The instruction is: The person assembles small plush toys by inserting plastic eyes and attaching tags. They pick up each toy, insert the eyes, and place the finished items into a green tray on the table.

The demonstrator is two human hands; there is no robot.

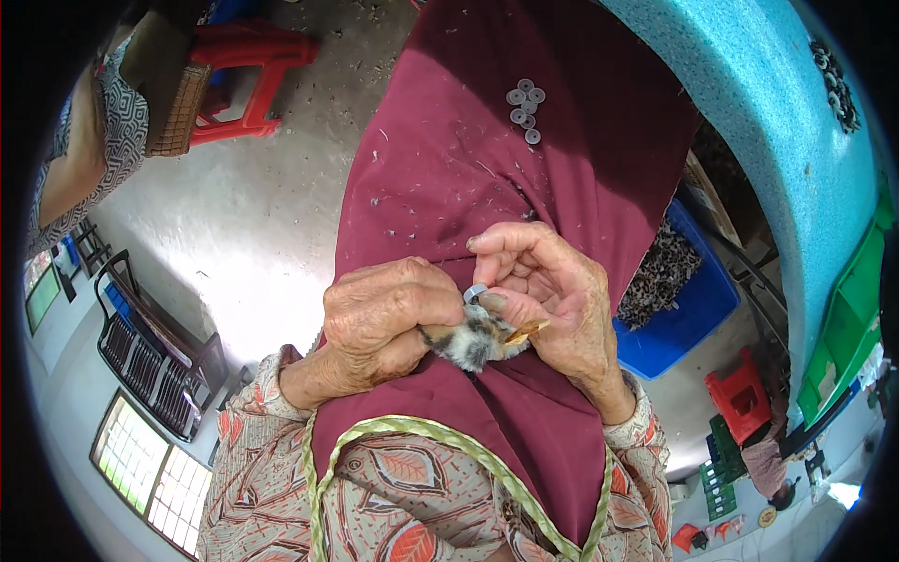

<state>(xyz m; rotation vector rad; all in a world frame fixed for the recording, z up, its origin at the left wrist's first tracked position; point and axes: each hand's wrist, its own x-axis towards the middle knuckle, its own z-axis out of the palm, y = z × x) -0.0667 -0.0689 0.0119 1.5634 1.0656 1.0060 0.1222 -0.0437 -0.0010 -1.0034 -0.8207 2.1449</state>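
Note:
A fluffy black, white and grey feather tuft (pixel 468 347) is held over my lap. My left hand (pixel 389 318) is closed around its left side, fingers curled in. At the tuft's top sits a small pale plastic ring (pixel 475 292), between the fingertips of both hands. My right hand (pixel 552 290) has its thumb against the ring and its index finger raised and bent above it. A yellowish-tan piece (pixel 526 331) sticks out of the tuft beside the right palm. On the maroon apron (pixel 421 178) over my lap lie several translucent round washers (pixel 528 108).
A blue bin (pixel 670 342) of dark and white feathers (pixel 663 276) stands to the right, below a turquoise tabletop (pixel 777 122). Farther right is a green tray (pixel 847 309). Red stools (pixel 267 80) and another person's arm (pixel 75 155) are at the far left.

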